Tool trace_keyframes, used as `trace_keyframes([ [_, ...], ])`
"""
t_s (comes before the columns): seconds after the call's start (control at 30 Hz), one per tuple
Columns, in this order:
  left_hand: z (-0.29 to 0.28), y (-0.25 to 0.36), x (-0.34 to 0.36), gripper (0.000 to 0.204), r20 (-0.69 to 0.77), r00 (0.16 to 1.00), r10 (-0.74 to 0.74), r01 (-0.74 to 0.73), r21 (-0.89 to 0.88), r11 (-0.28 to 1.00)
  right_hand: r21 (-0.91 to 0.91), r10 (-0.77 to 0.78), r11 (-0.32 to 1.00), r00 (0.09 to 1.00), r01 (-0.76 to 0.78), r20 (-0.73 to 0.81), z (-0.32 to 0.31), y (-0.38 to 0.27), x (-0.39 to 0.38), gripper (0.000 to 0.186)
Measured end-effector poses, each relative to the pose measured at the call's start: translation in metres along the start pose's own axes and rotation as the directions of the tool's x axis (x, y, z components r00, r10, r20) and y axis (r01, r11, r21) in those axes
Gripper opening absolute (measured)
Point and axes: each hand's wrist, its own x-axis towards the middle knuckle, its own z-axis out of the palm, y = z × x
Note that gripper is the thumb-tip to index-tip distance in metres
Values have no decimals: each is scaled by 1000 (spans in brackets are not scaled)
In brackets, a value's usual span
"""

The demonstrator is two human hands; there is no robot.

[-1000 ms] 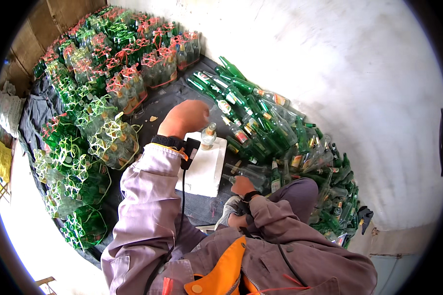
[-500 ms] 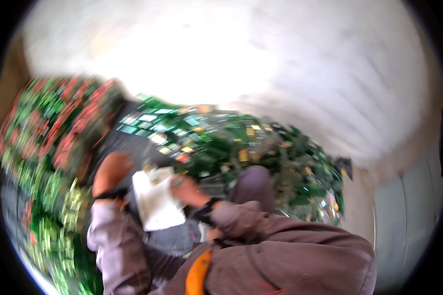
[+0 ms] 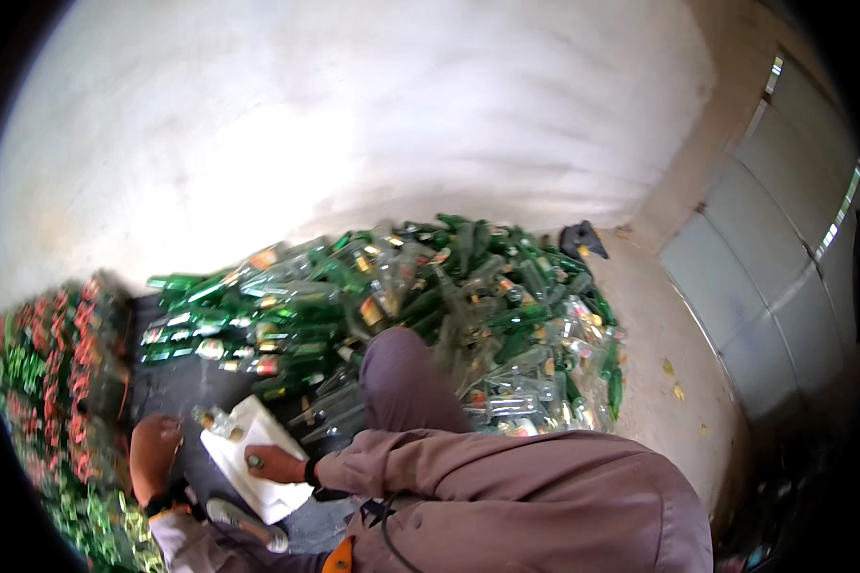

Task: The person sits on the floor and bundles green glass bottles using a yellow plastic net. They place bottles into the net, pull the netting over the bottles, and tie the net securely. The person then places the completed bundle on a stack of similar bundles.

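Note:
My left hand [image 3: 159, 441] hovers over the dark floor, left of a white flat piece [image 3: 234, 468], perhaps a sack or board. Its fingers are blurred, so what they hold, if anything, is unclear. Over the white piece's right part, my right hand [image 3: 279, 465] is closed around something with a small round end showing by the thumb; most of it is hidden by the fingers. Between the two hands, a small clear glass bottle [image 3: 220, 423] lies tilted at the white piece's upper edge, apart from both.
A large heap of green and clear glass bottles [image 3: 506, 306] lies ahead against the pale wall [image 3: 354, 134]. Stacked bottles with red parts [image 3: 53, 382] stand at the left. A dark plastic bag [image 3: 583, 239] and a grey metal door [image 3: 755, 277] are at the right.
The view has swung to the right and sharpened, so hands and bottles appear further left and the door shows more. Both hands remain near the white piece.

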Motion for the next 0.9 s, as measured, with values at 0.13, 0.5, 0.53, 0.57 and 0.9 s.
trace_keyframes([
  [0.13, 29, -10, 21, 24, 61, 992, 114, -117, 42, 992, -67, 2, 998, 999, -5, -43, -8, 38, -6, 37],
  [0.5, -6, 24, 5, 31, 21, 946, -323, 323, -3, 946, -300, -112, 942, 985, 148, 134, -59, -60, -3, 37],
  [0.53, -6, 29, 8, 31, 26, 948, -316, 317, -15, 948, -365, -58, 925, 988, 107, 143, -67, -70, -4, 38],
  [0.57, -8, 29, 7, 31, 32, 944, -328, 328, -24, 944, -418, -3, 906, 987, 72, 164, -68, -79, -2, 38],
  [0.9, -11, 26, 1, 29, 20, 907, -421, 421, -38, 906, -528, -16, 838, 975, 135, 222, -59, -82, 23, 33],
])
